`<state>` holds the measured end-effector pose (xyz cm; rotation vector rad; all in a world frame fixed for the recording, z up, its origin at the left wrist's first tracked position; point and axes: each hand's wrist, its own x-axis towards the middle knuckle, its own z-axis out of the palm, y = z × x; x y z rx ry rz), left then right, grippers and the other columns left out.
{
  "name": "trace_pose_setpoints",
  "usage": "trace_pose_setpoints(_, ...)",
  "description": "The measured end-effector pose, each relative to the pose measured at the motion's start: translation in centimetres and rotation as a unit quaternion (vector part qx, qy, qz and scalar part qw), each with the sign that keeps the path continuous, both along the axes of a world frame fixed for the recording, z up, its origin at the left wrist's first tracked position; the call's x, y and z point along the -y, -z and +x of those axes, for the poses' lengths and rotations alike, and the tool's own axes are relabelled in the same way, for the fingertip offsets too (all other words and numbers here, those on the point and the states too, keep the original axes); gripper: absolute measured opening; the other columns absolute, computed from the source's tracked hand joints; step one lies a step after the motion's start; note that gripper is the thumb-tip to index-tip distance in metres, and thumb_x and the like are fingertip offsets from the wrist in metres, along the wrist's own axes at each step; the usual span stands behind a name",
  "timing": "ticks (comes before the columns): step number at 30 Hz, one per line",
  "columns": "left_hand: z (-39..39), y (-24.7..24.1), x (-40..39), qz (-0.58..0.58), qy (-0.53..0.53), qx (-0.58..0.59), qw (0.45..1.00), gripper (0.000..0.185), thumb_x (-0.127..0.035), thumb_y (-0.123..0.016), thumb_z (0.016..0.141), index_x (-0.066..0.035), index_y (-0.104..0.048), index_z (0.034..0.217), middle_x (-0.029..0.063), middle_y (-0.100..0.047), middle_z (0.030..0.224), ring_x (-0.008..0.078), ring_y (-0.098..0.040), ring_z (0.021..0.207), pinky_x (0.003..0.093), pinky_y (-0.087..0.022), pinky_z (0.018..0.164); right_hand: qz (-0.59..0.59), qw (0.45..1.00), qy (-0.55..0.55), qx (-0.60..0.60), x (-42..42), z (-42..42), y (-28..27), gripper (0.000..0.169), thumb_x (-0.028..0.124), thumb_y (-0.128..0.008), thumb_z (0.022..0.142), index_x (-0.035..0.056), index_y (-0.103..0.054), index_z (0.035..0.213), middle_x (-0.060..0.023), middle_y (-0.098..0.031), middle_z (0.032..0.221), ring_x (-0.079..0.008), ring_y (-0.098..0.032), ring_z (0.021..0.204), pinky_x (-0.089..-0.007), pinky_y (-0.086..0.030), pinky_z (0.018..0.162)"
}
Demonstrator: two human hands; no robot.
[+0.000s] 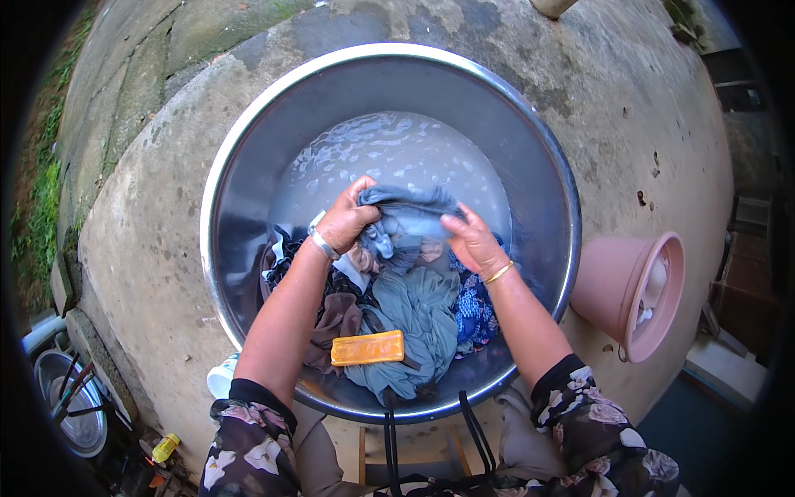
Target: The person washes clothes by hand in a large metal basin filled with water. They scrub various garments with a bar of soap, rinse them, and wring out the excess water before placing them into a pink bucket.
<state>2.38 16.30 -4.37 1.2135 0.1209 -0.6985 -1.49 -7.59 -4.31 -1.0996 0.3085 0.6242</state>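
A large round metal basin (397, 81) holds cloudy, bubbly water and several garments. Above the water, my left hand (351, 217) grips one end of a wet blue-grey cloth (407, 197). My right hand (473, 242) is at the cloth's other end, fingers partly spread and blurred; whether it grips the cloth is unclear. Nearer me lies a grey-green garment (422, 304), with an orange bar of soap (367, 348) resting on it. A brown cloth (338, 320) and a dark patterned cloth lie left of it, a blue patterned cloth (475, 307) right of it.
On the concrete floor right of the basin, a pink plastic bucket (612, 292) lies tilted with pale items inside. A white cup-like container (222, 378) stands by the basin's lower left. Farther left are a metal bowl (77, 428) and a yellow bottle (166, 447).
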Motion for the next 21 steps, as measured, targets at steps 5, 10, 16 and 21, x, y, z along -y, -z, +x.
trace_pose_setpoints(5, -0.2, -1.5, 2.0, 0.021, -0.005, 0.118, 0.993, 0.035, 0.007, -0.048, 0.065, -0.006, -0.064, 0.093, 0.0054, -0.063, 0.099, 0.0125, -0.057, 0.088, 0.0253, -0.047, 0.078, 0.097, 0.968, 0.226, -0.059, -3.6, 0.0, -1.6, 0.044, -0.006, -0.043, 0.081, 0.0077, -0.043, 0.123, -0.0111, -0.055, 0.110, -0.0220, -0.055, 0.100, -0.0420, -0.050, 0.083)
trace_pose_setpoints(10, -5.9, -8.3, 10.6, 0.252, 0.095, 0.433, 0.860, 0.014, -0.020, -0.060, 0.071, -0.007, -0.065, 0.070, 0.0116, -0.064, 0.069, 0.0303, -0.063, 0.063, 0.0399, -0.051, 0.067, 0.235, 0.935, 0.103, -0.244, 1.0, 0.1, 1.0, 0.029, 0.031, -0.040, 0.089, 0.0059, -0.055, 0.085, -0.0079, -0.058, 0.073, -0.0212, -0.056, 0.066, -0.0342, -0.047, 0.061)
trace_pose_setpoints(16, -2.9, -1.7, 8.2, 0.536, -0.031, 0.340, 0.772, 0.035, -0.028, -0.051, 0.084, -0.009, -0.064, 0.057, 0.0150, -0.059, 0.054, 0.0329, -0.059, 0.047, 0.0429, -0.048, 0.045, 0.065, 0.948, 0.257, -0.174, -7.8, -2.0, -1.2, 0.023, 0.025, -0.050, 0.090, 0.0053, -0.059, 0.097, -0.0047, -0.060, 0.092, -0.0158, -0.059, 0.083, -0.0323, -0.049, 0.071)
trace_pose_setpoints(21, -5.8, -3.0, 11.5, 0.483, 0.000, 0.400, 0.779, 0.038, -0.029, -0.052, 0.086, -0.006, -0.062, 0.057, 0.0172, -0.057, 0.054, 0.0346, -0.057, 0.047, 0.0431, -0.047, 0.047, 0.230, 0.939, 0.201, -0.157, -4.1, -2.9, 4.2, 0.021, 0.028, -0.050, 0.090, 0.0083, -0.058, 0.090, -0.0015, -0.057, 0.081, -0.0138, -0.057, 0.074, -0.0300, -0.047, 0.064)
